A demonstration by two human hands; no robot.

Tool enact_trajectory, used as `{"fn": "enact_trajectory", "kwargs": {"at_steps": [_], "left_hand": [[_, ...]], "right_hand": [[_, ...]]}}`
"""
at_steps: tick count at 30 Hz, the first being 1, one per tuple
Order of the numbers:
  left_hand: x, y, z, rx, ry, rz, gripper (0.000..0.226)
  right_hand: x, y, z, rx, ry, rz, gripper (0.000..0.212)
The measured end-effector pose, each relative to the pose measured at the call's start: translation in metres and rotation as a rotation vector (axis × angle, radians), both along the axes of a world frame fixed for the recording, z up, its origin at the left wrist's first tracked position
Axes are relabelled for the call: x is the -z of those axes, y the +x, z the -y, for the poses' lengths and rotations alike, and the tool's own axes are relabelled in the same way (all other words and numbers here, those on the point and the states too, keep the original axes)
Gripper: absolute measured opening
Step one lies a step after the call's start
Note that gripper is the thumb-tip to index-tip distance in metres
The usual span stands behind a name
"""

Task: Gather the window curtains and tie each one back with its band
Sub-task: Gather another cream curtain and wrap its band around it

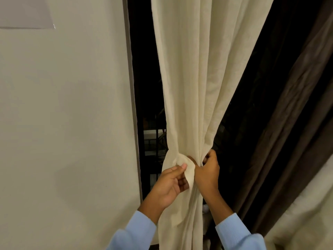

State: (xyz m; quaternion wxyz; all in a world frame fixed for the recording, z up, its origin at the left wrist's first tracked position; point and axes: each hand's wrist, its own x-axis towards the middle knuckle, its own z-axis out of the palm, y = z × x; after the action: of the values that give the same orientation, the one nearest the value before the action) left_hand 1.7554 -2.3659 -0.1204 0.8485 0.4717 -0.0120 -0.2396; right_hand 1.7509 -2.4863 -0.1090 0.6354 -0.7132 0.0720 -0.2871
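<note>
Curtain (194, 87) hangs top to bottom at frame centre, cinched low down by its band (177, 160). My left hand (169, 184) pinches the band's loose end. My right hand (207, 170), touching it on the right, clutches the gathered folds and is nearer to take that end.

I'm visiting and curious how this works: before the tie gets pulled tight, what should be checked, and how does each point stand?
1. The cream fabric curtain is gathered into one bundle: ok.
2. The cream cloth band wraps the bundle's front: ok.
3. The left hand pinches the band's end: ok.
4. The right hand grips the bundle's folds: ok.
5. Band fastened: cannot tell.
6. The dark brown curtain tied back: not ok, no band seen.
</note>
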Motion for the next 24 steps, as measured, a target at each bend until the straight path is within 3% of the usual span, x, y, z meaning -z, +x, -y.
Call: {"fn": "enact_trajectory", "kwargs": {"at_steps": [8, 16, 20, 24], "left_hand": [[0.003, -0.001, 0.017, 0.085, -0.039, -0.064, 0.044], [0.004, 0.001, 0.029, -0.061, 0.037, -0.049, 0.058], [0.001, 0.006, 0.029, -0.088, 0.12, -0.008, 0.046], [0.002, 0.007, 0.03, -0.154, 0.226, 0.055, 0.048]], "right_hand": [[0.014, -0.011, 0.011, -0.122, 0.042, 0.144, 0.031], [0.027, -0.023, 0.013, -0.308, -0.01, 0.163, 0.048], [0.034, -0.021, 0.013, -0.309, 0.015, 0.173, 0.062], [0.035, -0.02, 0.011, -0.299, -0.022, 0.151, 0.072]]}}
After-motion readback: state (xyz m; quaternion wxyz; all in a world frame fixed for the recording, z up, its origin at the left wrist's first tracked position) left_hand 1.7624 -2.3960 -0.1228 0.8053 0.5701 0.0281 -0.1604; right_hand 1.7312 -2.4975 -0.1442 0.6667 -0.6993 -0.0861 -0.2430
